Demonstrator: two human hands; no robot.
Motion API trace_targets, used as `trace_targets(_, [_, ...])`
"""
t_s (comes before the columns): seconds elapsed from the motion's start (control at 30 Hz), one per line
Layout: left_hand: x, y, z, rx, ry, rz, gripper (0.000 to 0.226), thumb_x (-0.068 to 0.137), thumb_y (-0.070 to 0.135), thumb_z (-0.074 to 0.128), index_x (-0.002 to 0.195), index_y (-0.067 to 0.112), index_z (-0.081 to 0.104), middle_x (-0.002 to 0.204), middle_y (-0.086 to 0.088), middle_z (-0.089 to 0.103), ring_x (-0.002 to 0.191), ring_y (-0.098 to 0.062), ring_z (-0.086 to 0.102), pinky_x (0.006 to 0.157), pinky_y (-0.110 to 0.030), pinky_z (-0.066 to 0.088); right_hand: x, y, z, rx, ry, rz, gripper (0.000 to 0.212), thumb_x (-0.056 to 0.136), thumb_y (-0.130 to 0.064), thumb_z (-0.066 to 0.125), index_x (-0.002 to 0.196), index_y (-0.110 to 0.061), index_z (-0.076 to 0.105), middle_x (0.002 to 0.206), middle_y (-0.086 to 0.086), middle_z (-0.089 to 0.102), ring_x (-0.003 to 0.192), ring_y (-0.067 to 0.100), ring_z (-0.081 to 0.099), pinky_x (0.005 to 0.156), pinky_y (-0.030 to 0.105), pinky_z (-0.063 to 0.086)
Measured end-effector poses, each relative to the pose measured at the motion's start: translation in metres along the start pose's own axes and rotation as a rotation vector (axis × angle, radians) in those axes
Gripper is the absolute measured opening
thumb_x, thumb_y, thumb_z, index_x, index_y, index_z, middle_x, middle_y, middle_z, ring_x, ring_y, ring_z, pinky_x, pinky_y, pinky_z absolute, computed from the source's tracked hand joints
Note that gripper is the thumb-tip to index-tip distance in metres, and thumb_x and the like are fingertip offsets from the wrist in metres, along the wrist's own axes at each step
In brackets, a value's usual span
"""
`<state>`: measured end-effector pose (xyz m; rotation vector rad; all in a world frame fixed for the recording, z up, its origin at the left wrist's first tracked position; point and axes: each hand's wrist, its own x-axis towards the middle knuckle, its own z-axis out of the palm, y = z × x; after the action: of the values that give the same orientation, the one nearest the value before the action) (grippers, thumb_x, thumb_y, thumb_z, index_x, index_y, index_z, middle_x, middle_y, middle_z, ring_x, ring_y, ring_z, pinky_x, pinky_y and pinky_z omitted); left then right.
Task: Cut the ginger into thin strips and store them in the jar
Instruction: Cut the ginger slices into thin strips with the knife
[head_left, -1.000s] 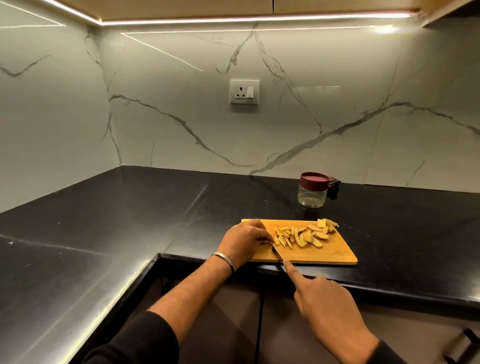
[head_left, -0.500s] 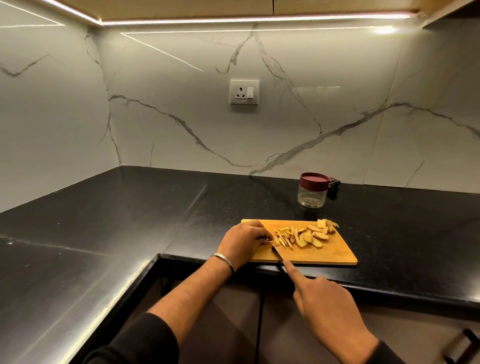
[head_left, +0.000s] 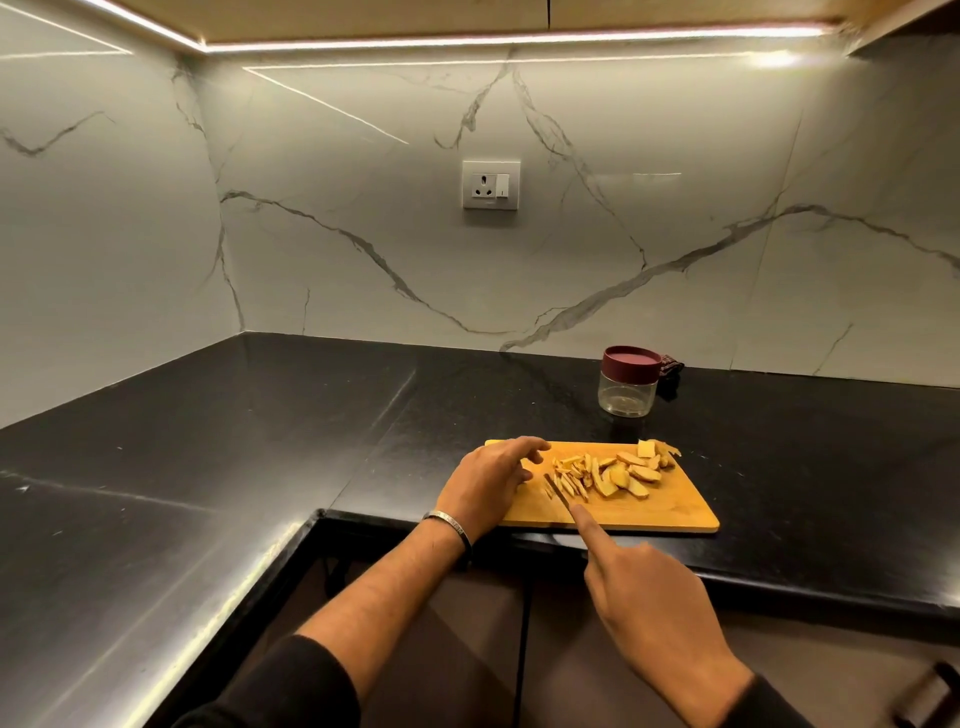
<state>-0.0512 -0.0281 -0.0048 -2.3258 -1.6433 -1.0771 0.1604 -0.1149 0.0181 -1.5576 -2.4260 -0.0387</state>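
Observation:
A wooden cutting board (head_left: 670, 512) lies at the counter's front edge. On it are thin ginger strips (head_left: 571, 470) and, to their right, thicker ginger slices (head_left: 631, 470). My right hand (head_left: 644, 597) grips a knife (head_left: 557, 491), index finger stretched along its spine, the blade flat on the board just left of the strips. My left hand (head_left: 491, 475) rests on the board's left end, fingers loosely curled and holding nothing. A glass jar (head_left: 627, 391) with a maroon lid stands behind the board.
The black stone counter (head_left: 260, 441) wraps in an L around a corner. A small dark object (head_left: 670, 366) lies behind the jar against the marble wall. A wall socket (head_left: 491, 184) sits above. Dark cabinet fronts (head_left: 467, 623) lie below the counter edge.
My left hand has lifted its fingertips off the ginger and drawn slightly left. The knife has shifted a little, staying beside the strips.

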Motion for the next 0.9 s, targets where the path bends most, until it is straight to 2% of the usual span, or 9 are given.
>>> trace_targets(0.13, [0.0, 0.0, 0.002, 0.017, 0.029, 0.01, 0.035, 0.09, 0.004, 0.066, 0.122, 0.017, 0.06, 0.11, -0.002, 0.066, 0.093, -0.014, 0.065, 0.084, -0.027, 0.057, 0.013, -0.001, 0.007, 0.019, 0.006, -0.052, 0.059, 0.108, -0.04, 0.029, 0.158, -0.042, -0.002, 0.075, -0.008, 0.045, 0.065, 0.007, 0.045, 0.058, 0.02, 0.037])
trace_targets(0.23, [-0.001, -0.001, 0.003, 0.006, 0.033, -0.006, 0.032, 0.091, 0.004, 0.065, 0.12, 0.018, 0.059, 0.112, -0.002, 0.062, 0.095, -0.013, 0.064, 0.083, -0.026, 0.057, 0.023, 0.004, 0.011, 0.032, -0.007, -0.059, 0.058, 0.109, -0.041, 0.029, 0.158, -0.044, -0.001, 0.079, -0.009, 0.048, 0.066, 0.005, 0.046, 0.058, 0.02, 0.038])
trace_targets(0.33, [-0.001, -0.003, 0.004, -0.001, 0.031, -0.013, 0.032, 0.091, 0.005, 0.065, 0.119, 0.019, 0.059, 0.114, 0.0, 0.06, 0.096, -0.011, 0.062, 0.084, -0.024, 0.055, 0.031, 0.014, 0.01, 0.032, -0.01, -0.05, 0.058, 0.108, -0.041, 0.031, 0.158, -0.044, 0.001, 0.083, -0.009, 0.051, 0.075, 0.006, 0.052, 0.07, 0.024, 0.048])
trace_targets(0.57, [-0.001, -0.004, 0.004, -0.006, 0.03, -0.021, 0.028, 0.092, 0.008, 0.065, 0.118, 0.019, 0.06, 0.113, 0.0, 0.062, 0.097, -0.011, 0.063, 0.086, -0.021, 0.055, 0.034, 0.022, 0.012, 0.072, 0.025, -0.081, 0.058, 0.108, -0.042, 0.03, 0.157, -0.047, -0.001, 0.078, -0.009, 0.053, 0.067, 0.005, 0.052, 0.067, 0.023, 0.05])
trace_targets(0.73, [-0.001, -0.005, 0.005, -0.021, 0.029, -0.025, 0.022, 0.094, 0.01, 0.063, 0.114, 0.019, 0.062, 0.111, 0.001, 0.064, 0.095, -0.011, 0.064, 0.086, -0.026, 0.056, 0.042, 0.03, 0.012, 0.036, 0.0, -0.062, 0.056, 0.108, -0.042, 0.03, 0.158, -0.046, 0.005, 0.079, -0.009, 0.054, 0.07, 0.005, 0.053, 0.066, 0.023, 0.05])
trace_targets(0.9, [0.0, -0.007, 0.006, -0.026, 0.03, -0.029, 0.019, 0.094, 0.011, 0.063, 0.111, 0.02, 0.063, 0.108, 0.003, 0.065, 0.093, -0.009, 0.063, 0.083, -0.027, 0.056, 0.048, 0.034, 0.01, 0.108, -0.058, -0.061, 0.054, 0.108, -0.04, 0.033, 0.157, -0.048, 0.012, 0.081, -0.01, 0.056, 0.07, 0.005, 0.053, 0.058, 0.019, 0.043])
